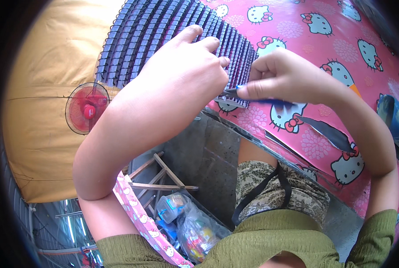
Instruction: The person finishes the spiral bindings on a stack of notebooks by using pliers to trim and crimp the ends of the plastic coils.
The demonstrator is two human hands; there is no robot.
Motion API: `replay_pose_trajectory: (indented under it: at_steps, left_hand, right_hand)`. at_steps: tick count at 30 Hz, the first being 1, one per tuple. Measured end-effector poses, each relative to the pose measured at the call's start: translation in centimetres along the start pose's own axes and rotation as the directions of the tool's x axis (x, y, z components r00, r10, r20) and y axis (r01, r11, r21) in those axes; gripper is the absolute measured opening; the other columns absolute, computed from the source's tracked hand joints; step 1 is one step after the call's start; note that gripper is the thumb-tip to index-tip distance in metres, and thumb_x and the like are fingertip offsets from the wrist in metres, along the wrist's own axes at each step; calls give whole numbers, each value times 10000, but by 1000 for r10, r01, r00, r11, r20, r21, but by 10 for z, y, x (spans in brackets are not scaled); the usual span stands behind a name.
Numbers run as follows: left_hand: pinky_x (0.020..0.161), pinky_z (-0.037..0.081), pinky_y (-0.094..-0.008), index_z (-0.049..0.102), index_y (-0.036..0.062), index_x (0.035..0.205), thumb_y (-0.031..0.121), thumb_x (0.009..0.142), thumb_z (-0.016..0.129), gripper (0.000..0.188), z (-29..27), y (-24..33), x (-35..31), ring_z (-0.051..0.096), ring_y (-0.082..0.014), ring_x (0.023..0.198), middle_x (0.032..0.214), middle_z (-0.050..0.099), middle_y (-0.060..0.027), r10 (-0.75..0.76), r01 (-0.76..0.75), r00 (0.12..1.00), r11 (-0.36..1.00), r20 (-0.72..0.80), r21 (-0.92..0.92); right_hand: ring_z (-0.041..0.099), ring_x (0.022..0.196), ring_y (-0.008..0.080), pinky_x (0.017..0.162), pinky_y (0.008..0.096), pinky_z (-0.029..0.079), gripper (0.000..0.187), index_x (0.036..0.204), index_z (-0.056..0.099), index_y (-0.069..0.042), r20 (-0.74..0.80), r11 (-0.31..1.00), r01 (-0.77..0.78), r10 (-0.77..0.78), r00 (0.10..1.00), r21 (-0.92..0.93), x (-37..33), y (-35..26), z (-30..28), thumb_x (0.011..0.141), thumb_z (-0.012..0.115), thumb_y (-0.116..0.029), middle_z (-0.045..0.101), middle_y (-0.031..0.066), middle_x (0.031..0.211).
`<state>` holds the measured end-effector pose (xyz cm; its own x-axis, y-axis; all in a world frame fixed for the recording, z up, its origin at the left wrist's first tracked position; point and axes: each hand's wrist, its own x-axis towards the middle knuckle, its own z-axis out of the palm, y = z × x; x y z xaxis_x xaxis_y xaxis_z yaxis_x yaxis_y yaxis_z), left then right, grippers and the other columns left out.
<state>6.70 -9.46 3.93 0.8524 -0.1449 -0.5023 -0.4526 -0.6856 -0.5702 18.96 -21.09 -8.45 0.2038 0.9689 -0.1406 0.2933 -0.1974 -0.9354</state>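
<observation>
A sheet of small dark rectangular pieces in close rows (pixel 139 33), with wire-like loops along its left edge, lies on the pink patterned table cover (pixel 293 13). My left hand (pixel 193 64) rests on its right part, fingers apart and bent down onto the rows; the thumb is hidden. At the sheet's near right corner, my right hand (pixel 284 78) is closed around blue-handled pliers (pixel 275 102). Their grey jaws point left toward the sheet's edge, close under my left hand. Whether the jaws touch a piece cannot be made out.
The table cover is torn near the front edge (pixel 331 134). A blue cylindrical container (pixel 398 118) lies at far right. Left are a red fan (pixel 89 109) and yellow sheeting (pixel 43 89). Below stand a wooden-legged frame (pixel 164 185) and a clear plastic bag (pixel 201 232).
</observation>
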Motion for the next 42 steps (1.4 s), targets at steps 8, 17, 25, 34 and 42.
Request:
replay_pose_trajectory:
  at_steps: [8,17,25,34,42]
  left_hand:
    - [1139,245,-399,646,64,1170,43,763,567,416,11,-2,0,452,-192,1292,1245,619,-37,33,-35,998,999,-48,-30]
    - [1145,235,-413,666,57,1136,34,754,567,396,11,-1,1,456,-192,1287,1228,627,-42,28,-27,997,999,-67,17]
    - [1148,215,-417,626,71,1201,63,773,549,435,22,4,3,430,-182,1312,1291,590,-33,44,-46,994,999,-98,-22]
    - [1156,198,-425,629,93,1204,55,754,578,455,19,7,9,429,-173,1314,1298,586,-21,30,-29,998,999,-47,17]
    - [1159,119,-486,642,111,1175,29,752,564,437,28,4,12,409,-182,1332,1304,581,-18,88,-91,981,996,-171,-14]
  right_hand:
    - [595,921,314,775,421,482,390,973,576,-29,-268,723,383,-609,747,-575,-18,21,25,755,733,-312,602,137,866]
    - [646,702,244,606,385,504,375,819,618,16,-149,952,235,-266,952,-197,-3,12,14,764,738,-336,598,126,701]
    - [610,862,299,756,410,478,389,955,601,-12,-217,821,386,-504,836,-421,-10,29,24,754,744,-314,609,152,867]
    - [619,763,284,658,377,488,391,878,605,-26,-276,807,437,-559,782,-397,0,45,31,717,774,-340,602,124,794]
    - [661,673,224,600,351,513,528,798,636,53,-35,995,46,-44,998,84,2,27,13,756,747,-462,614,156,671]
